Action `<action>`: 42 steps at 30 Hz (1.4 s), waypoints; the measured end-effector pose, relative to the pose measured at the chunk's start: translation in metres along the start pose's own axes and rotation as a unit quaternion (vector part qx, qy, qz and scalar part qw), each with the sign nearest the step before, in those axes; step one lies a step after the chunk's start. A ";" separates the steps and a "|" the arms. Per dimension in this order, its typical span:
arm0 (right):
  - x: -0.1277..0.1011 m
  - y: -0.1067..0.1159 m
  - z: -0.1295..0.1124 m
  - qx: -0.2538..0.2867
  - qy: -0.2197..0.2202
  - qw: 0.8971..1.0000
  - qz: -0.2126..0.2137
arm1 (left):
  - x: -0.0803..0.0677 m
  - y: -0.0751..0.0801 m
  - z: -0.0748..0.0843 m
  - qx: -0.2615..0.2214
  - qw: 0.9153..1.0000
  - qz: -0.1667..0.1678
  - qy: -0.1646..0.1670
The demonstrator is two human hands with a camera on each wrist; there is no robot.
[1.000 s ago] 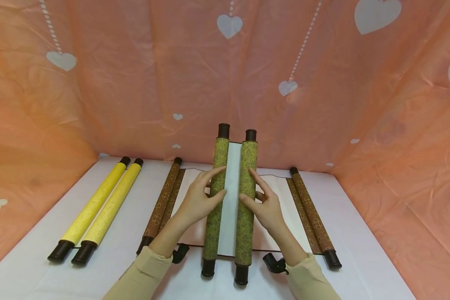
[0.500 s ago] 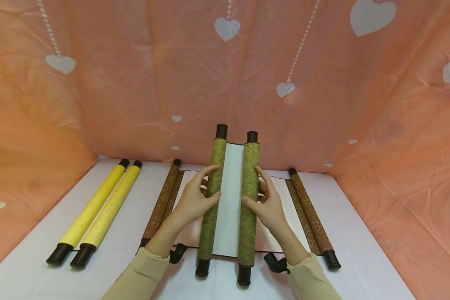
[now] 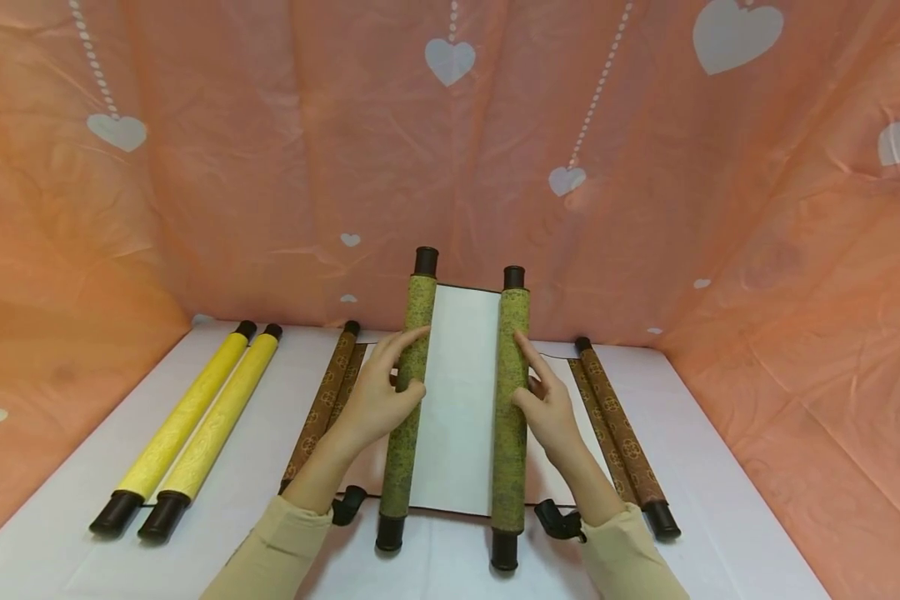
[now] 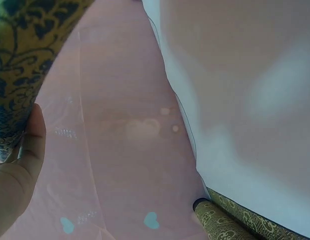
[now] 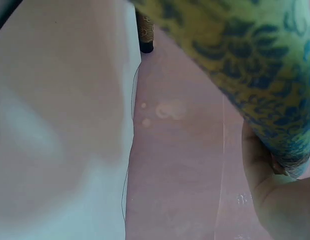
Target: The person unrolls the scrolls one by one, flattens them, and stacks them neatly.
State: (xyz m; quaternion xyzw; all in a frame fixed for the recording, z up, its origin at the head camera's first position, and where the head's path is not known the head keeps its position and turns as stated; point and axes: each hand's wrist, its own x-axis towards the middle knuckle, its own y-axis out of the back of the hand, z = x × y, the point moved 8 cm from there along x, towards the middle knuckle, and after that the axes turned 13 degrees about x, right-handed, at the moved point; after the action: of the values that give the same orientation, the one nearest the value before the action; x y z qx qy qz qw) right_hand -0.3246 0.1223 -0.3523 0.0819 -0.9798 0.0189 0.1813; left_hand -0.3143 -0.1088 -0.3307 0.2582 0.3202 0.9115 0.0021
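My left hand (image 3: 375, 400) grasps the left roller (image 3: 403, 417) of the green scroll (image 3: 457, 408), thumb on the inner side, fingers over the outer side. My right hand (image 3: 551, 412) grasps the right roller (image 3: 512, 417) the same way, index finger laid along it toward 12 o'clock. The scroll sits mid-surface, held up a little, its far end higher; a strip of white paper (image 3: 457, 400) shows between the two rollers, which are apart. Black end caps on both rollers.

Left wrist view: thumb (image 4: 32, 145) against the patterned green roller (image 4: 24, 55), white paper (image 4: 245, 90) above. Right wrist view: patterned roller (image 5: 245, 65) close against my palm, blurred.

Under the green scroll lies an opened brown scroll (image 3: 615, 425), one roller at 9 o'clock of my left hand, the other at 3 o'clock of my right. At far 9 o'clock, a closed yellow scroll (image 3: 195, 425), its rollers touching. White surface (image 3: 720, 500), pink heart-print backdrop (image 3: 270, 167) all round.
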 end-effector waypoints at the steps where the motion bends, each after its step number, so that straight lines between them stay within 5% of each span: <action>1: 0.000 0.000 0.000 0.003 -0.001 1.000 0.000 | 0.000 0.001 0.000 0.007 1.000 0.004 -0.004; 6: 0.002 0.001 0.002 0.012 -0.010 1.000 -0.002 | 0.002 0.003 0.002 0.038 0.999 0.022 -0.019; 14: 0.003 0.008 0.003 0.009 -0.010 1.000 0.013 | 0.001 0.009 0.001 0.018 0.999 0.030 -0.007; 32: 0.003 0.027 -0.012 0.002 -0.016 0.999 -0.037 | 0.002 0.024 -0.006 -0.009 1.000 -0.010 -0.025; 42: 0.005 0.033 -0.014 0.031 -0.017 0.998 -0.047 | 0.002 0.030 -0.008 0.003 1.000 0.004 -0.030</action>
State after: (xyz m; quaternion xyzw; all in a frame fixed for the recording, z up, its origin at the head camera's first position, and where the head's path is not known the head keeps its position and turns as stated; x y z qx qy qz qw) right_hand -0.3298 0.1546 -0.3378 0.1334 -0.9769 0.0396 0.1622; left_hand -0.3155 -0.1367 -0.3177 0.2865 0.3217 0.9024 0.0070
